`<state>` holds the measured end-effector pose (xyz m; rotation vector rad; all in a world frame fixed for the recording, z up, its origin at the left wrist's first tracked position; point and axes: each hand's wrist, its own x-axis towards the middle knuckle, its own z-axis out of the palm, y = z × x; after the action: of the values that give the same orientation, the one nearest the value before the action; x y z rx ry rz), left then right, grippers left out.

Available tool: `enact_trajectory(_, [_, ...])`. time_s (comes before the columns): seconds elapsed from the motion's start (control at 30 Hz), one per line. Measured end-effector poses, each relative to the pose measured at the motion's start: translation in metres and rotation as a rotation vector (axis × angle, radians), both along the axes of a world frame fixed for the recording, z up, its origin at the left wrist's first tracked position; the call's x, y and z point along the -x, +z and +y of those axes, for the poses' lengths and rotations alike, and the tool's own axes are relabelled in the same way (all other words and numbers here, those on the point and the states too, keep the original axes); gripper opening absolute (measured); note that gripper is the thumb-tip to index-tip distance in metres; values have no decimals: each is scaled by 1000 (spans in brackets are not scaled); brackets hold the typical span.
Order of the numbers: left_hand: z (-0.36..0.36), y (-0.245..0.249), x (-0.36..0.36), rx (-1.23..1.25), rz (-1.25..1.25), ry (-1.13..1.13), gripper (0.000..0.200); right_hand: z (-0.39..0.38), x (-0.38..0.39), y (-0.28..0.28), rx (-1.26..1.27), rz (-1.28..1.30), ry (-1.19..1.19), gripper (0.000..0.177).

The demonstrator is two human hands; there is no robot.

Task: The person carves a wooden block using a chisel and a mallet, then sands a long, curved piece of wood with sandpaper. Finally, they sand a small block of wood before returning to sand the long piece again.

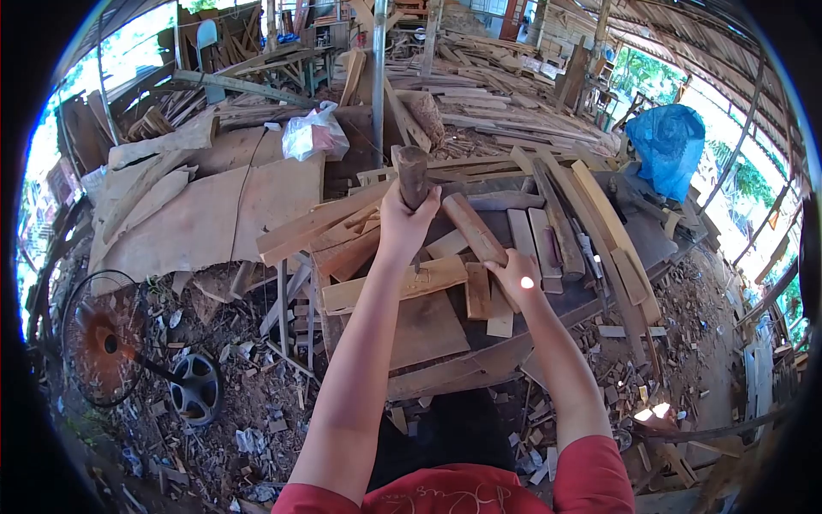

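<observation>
My left hand is closed around a short, dark, rough piece of wood, which points up and away from me over the work table. To its right, my right hand grips the near end of a reddish-brown wooden block; the block slants away to the upper left. Below and between the hands lies a pale wooden beam with a dark mark near its middle. A small upright-lying block sits beside the beam's right end. The undersides of both held pieces are hidden.
Long boards lie along the table's right side. A metal post rises behind the table, near a white plastic bag on a wide sheet. At left stands a fan on scrap-littered ground. A blue tarp hangs at right.
</observation>
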<state>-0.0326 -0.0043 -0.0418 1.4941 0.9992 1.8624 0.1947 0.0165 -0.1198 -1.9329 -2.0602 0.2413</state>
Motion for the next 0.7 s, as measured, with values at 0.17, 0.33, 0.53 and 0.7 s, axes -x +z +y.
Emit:
enact_trajectory(0.17, [1,1,-3,-9,-19,-3,16,1,-1,7,30,-27,-19,50])
enact_trajectory(0.33, [1,1,-8,-45,-5,16,14,4,-25,0,75,66,79,54])
enact_trajectory(0.53, [3,-3,-10,-88,-6,30,10,-16,-12,8,85,-157,5,59])
enact_trajectory(0.7, [1,-3,-16,-85,23,55,12,-17,-6,10,111,-220,-52,60])
